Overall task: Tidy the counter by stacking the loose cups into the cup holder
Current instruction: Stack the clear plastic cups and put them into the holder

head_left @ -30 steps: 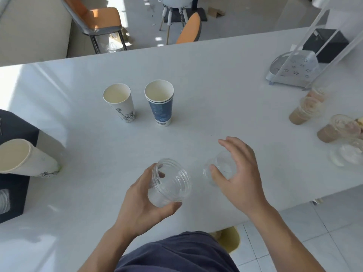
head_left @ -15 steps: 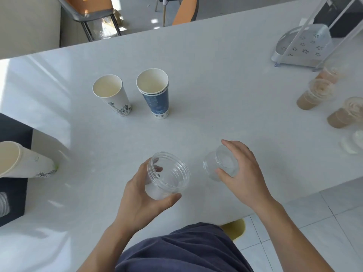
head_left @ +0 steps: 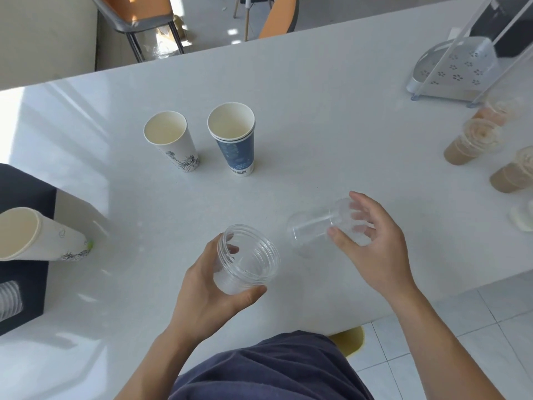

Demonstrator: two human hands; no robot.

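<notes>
I count: two clear plastic cups; three paper cups, third lying sideways at left; three filled drink cups; two hands; two chairs.

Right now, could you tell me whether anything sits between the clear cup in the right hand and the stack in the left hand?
Nothing visible does. The right hand holds a clear cup on its side, mouth towards the stack gripped by the left hand; only bare counter shows in the gap between them.
</notes>
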